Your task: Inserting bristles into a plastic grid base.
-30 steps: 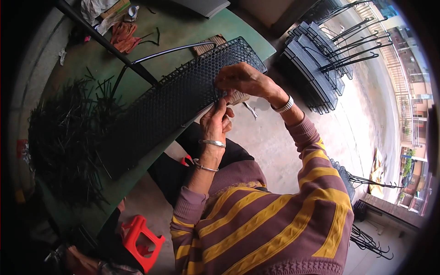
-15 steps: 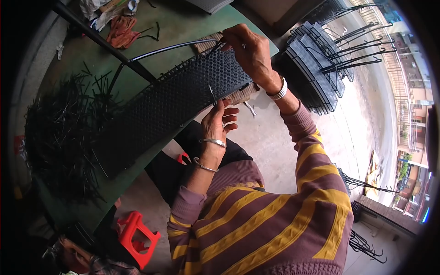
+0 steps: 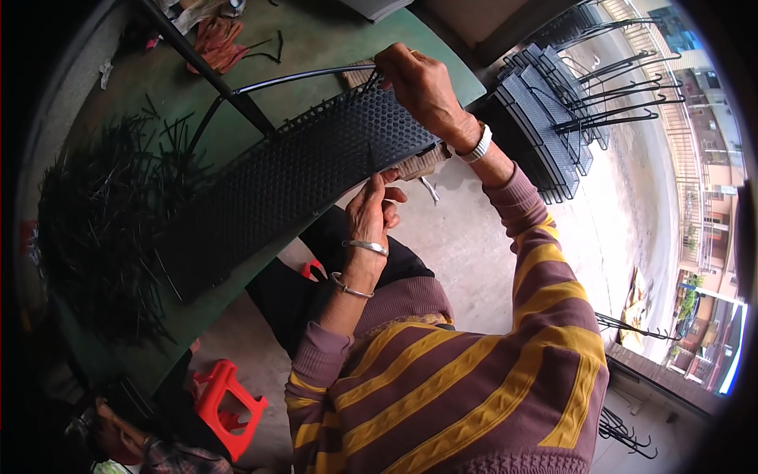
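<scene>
A long black perforated panel lies slantwise across the green table, a raised rim of short prongs along its far edge. At its far right corner my right hand is closed, fingertips bent down where a curved black rod meets the rim. What those fingers pinch is hidden. My left hand is at the near edge, thumb and forefinger pressed together on a thin black strip that stands against the panel; its other fingers are loosely curled.
Many thin black strips are heaped on the table at left. A dark bar crosses behind the panel, near an orange-red glove. Stacked black mesh racks with hooks stand at right. A red stool and another person are at lower left.
My left hand stays at the near edge, and the strip in its fingers has tilted and shows less. My right hand has shifted slightly left at the corner. The whole view has turned a little.
</scene>
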`<state>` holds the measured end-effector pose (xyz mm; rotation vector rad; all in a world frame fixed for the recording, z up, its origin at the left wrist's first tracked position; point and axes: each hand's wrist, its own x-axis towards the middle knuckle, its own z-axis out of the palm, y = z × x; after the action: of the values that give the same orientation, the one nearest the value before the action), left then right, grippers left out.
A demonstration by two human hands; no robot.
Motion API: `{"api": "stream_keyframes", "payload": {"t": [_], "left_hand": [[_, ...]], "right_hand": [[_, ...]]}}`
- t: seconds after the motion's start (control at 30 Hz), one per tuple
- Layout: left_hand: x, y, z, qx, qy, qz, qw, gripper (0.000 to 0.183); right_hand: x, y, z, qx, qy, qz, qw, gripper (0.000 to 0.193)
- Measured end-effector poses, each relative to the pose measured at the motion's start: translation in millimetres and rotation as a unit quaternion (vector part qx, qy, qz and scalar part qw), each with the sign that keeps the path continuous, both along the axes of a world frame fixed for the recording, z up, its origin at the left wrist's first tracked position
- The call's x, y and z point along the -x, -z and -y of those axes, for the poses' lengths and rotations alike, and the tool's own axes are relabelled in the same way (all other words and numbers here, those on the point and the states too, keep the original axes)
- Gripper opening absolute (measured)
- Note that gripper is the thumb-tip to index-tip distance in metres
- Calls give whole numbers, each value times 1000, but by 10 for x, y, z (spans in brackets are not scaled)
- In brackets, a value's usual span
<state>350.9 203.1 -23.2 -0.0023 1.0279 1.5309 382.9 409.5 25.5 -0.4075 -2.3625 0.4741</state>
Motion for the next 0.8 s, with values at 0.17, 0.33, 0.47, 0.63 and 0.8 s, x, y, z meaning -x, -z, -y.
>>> {"api": "stream_keyframes", "payload": {"t": [0.17, 0.33, 0.47, 0.63, 0.8], "left_hand": [[52, -18, 18, -15, -6, -22, 1000, 36], [67, -97, 27, -8, -18, -26, 999, 33], [65, -91, 34, -15, -12, -32, 999, 27], [28, -57, 44, -25, -38, -7, 999, 27], [31, -63, 64, -35, -42, 13, 998, 26]], "right_hand": [[47, -120, -6, 47, -57, 14, 997, 8], [81, -91, 34, 50, -82, 0, 995, 7], [58, -10, 58, 43, -42, -24, 998, 6], [50, -44, 17, 38, -31, 14, 999, 7], [89, -122, 1, 61, -53, 62, 995, 5]]}}
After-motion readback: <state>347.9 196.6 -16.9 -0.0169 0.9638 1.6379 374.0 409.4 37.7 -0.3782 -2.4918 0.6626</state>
